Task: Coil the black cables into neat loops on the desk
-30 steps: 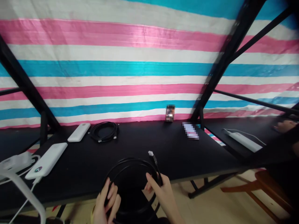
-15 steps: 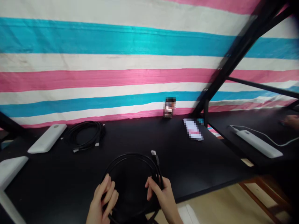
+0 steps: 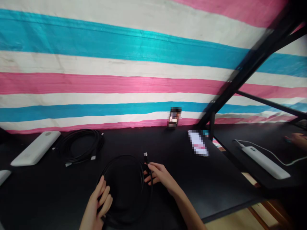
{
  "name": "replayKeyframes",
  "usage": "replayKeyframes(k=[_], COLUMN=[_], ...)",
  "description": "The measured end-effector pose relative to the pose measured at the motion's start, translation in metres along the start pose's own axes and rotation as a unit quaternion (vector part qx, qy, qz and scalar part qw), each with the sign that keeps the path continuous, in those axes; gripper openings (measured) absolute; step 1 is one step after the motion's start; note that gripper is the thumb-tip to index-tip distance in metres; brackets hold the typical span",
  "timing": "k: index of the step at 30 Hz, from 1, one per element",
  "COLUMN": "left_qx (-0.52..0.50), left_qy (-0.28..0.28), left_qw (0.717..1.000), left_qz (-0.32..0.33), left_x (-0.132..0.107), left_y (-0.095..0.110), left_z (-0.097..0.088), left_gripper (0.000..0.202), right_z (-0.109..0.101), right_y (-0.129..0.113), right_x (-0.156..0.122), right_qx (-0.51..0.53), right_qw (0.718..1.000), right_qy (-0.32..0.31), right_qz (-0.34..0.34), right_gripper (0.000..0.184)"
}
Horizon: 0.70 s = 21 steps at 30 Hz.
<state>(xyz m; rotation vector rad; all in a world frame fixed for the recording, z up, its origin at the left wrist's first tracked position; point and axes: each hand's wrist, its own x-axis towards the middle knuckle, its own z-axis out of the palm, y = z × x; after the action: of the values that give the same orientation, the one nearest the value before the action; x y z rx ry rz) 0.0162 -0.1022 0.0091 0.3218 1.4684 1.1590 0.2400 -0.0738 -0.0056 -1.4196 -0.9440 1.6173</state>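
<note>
A coiled black cable (image 3: 123,159) lies on the black table (image 3: 168,150) in front of me, one silver plug sticking up at its far right side. My right hand (image 3: 157,174) is closed around the coil's right side, just below that plug. My left hand (image 3: 99,201) grips the coil's near left side, fingers curled over the strands.
A second coiled black cable (image 3: 80,147) and a white power bank (image 3: 35,147) lie at the back left. A blurred card (image 3: 198,142) and small object (image 3: 174,117) sit near the striped tarp. On the right table lies another power bank (image 3: 263,162), with someone's hand (image 3: 296,139) beyond it.
The coil and both hands have moved forward over the table, away from its front edge. My view has shifted right, so the left power banks slid toward the frame's edge.
</note>
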Motion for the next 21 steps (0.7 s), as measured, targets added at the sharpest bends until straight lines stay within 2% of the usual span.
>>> replayKeyframes(k=[2, 4, 6, 8, 10, 12, 15, 17, 21], left_qx=[0.022, 0.048, 0.076, 0.113, 0.166, 0.227, 0.279, 0.280, 0.269], left_qy=[-0.030, -0.064, -0.105, -0.130, -0.114, -0.074, -0.028, -0.009, 0.040], left_qw=[0.999, 0.996, 0.990, 0.981, 0.971, 0.953, 0.929, 0.924, 0.921], left_qz=[0.019, 0.041, 0.062, 0.091, 0.132, 0.184, 0.241, 0.261, 0.279], left_x=[0.001, 0.004, 0.008, 0.012, 0.014, 0.014, 0.010, 0.009, 0.012], left_y=[0.002, 0.003, 0.005, 0.005, 0.004, 0.002, -0.003, -0.005, -0.005], left_z=[-0.004, -0.011, -0.019, -0.031, -0.042, -0.051, -0.054, -0.051, -0.044], left_gripper=[0.029, 0.038, 0.044, 0.049, 0.052, 0.053, 0.053, 0.054, 0.052], right_z=[0.000, -0.002, -0.006, -0.013, -0.023, -0.034, -0.051, -0.059, -0.066], right_y=[-0.007, -0.013, -0.018, -0.024, -0.029, -0.032, -0.036, -0.040, -0.051], right_x=[0.008, 0.018, 0.030, 0.047, 0.068, 0.091, 0.122, 0.138, 0.159], right_qx=[-0.048, -0.117, -0.178, -0.198, -0.159, -0.077, 0.014, 0.051, 0.071], right_qw=[0.999, 0.993, 0.979, 0.953, 0.934, 0.925, 0.889, 0.871, 0.861], right_qy=[-0.018, -0.009, 0.044, 0.126, 0.202, 0.266, 0.371, 0.402, 0.418], right_qz=[-0.002, -0.026, -0.093, -0.189, -0.248, -0.259, -0.267, -0.278, -0.281], right_gripper=[0.044, 0.045, 0.043, 0.038, 0.052, 0.067, 0.075, 0.076, 0.078])
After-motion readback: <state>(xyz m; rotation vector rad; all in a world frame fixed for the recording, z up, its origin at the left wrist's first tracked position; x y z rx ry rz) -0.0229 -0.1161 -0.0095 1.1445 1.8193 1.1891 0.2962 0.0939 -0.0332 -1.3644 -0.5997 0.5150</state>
